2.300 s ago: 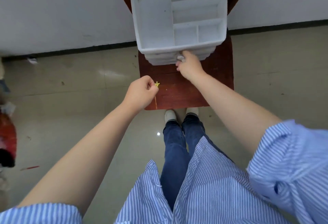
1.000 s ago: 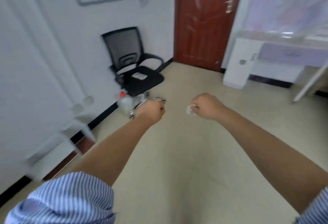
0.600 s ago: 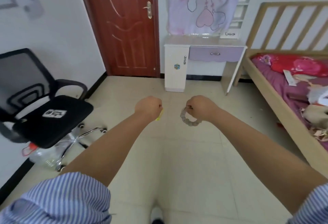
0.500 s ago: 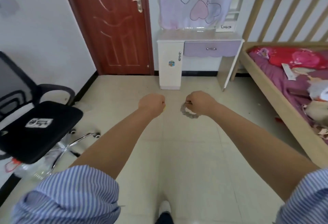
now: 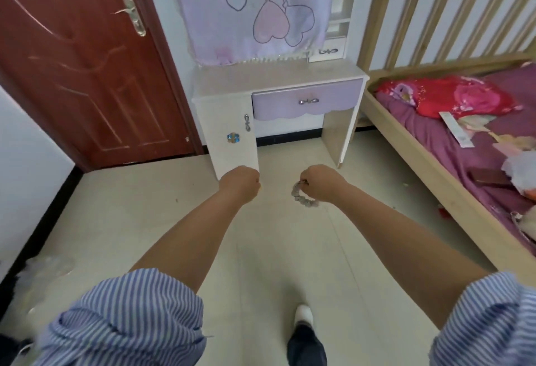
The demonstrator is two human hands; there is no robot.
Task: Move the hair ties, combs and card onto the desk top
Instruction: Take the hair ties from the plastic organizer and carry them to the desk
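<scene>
Floor below downward-dangling hair tie (image 5: 303, 200)

We stand on a pale tiled floor (image 5: 290, 264), both bare arms stretched forward in striped blue sleeves (image 5: 130, 316). Our right hand (image 5: 320, 184) pinches a grey scrunchie hair tie (image 5: 301, 202), which hangs in a loop below the fingers. Our left hand (image 5: 242, 184) is closed in a fist, its contents hidden. Ahead stands a white desk (image 5: 232, 87) with a lilac drawer (image 5: 307, 100), between a red-brown door (image 5: 81, 61) and a wooden bed (image 5: 435, 168). A cartoon cloth (image 5: 255, 6) hangs above the desk top.
</scene>
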